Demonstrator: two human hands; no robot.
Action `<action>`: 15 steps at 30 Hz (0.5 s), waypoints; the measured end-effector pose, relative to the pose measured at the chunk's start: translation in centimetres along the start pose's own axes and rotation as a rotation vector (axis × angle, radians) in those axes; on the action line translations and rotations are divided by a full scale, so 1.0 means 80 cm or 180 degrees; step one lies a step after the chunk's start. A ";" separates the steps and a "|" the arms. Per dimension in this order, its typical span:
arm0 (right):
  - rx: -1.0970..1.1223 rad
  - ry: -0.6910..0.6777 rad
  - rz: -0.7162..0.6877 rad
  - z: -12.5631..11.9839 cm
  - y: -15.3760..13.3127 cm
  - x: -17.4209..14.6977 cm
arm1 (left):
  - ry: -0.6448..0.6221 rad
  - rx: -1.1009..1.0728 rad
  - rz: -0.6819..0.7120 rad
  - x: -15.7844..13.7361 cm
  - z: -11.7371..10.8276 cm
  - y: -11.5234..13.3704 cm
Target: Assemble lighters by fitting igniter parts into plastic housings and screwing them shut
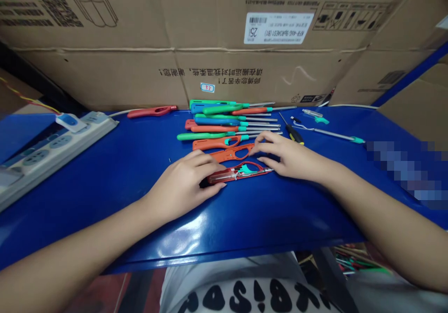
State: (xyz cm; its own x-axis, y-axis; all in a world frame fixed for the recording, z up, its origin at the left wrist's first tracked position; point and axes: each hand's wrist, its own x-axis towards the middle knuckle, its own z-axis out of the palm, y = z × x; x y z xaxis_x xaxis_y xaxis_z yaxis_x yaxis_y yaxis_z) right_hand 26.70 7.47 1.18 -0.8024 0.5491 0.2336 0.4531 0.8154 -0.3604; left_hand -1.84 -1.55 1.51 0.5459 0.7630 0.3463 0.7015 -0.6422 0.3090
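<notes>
An opened gas lighter (227, 175) lies on the blue table, its red casing showing a clear fuel tank, a green trigger and a metal tube to the right. My left hand (189, 180) grips its left end between thumb and fingers. Just behind it is an orange lighter casing half (229, 154), whose left end is partly covered by my left fingers. My right hand (287, 156) has curled fingertips at the right end of that casing half, with the thumb close to the metal tube. Whole lighters (217, 142) in orange, green and blue are stacked behind.
A screwdriver (294, 133) and a loose metal lighter tube (334, 135) lie right of the stack, near a clear tank (312, 113). A red casing piece (152, 112) rests at back left. The power strip (59, 140) occupies the left side; a cardboard box (210, 33) stands behind.
</notes>
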 end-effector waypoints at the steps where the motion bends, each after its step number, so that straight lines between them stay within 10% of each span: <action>1: 0.0023 0.0029 -0.0002 0.001 -0.001 0.001 | 0.0024 -0.0023 0.0044 0.000 0.000 0.001; 15: 0.0608 -0.0519 -0.0169 -0.012 -0.017 -0.003 | -0.0327 -0.0267 0.0350 -0.004 0.011 0.002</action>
State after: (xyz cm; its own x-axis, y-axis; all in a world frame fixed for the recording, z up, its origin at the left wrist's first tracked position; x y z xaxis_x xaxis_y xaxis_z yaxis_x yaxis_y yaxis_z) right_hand 26.62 6.42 2.51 -0.8822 0.4570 0.1138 0.3394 0.7845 -0.5190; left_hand -1.49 -1.85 0.71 0.6643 0.6885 0.2909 0.5966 -0.7229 0.3486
